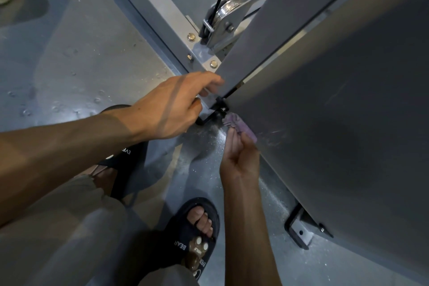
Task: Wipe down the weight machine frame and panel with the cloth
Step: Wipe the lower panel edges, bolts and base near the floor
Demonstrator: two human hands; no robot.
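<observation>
Head view: wiping the bottom corner of the weight machine panel.

Right hand (240,160) pinches a small purple cloth (239,126) between thumb and fingertips and presses it against the lower edge of the dark grey panel (336,123), just beside a black bolt fitting (221,105) at the corner. Left hand (176,104) curls its fingers round the foot of the lighter grey frame (160,14), apparently for balance. Dust streaks show on the panel near the cloth and pale grit lies on the floor (76,58) below. The step in hand looks like panel cleaning at its lowest point; much panel surface above seems unwiped. Next, the cloth likely needs sweeping up or along the panel edge towards the bracket (299,232), keeping flat contact while avoiding the pulley (228,14) and cable.
</observation>
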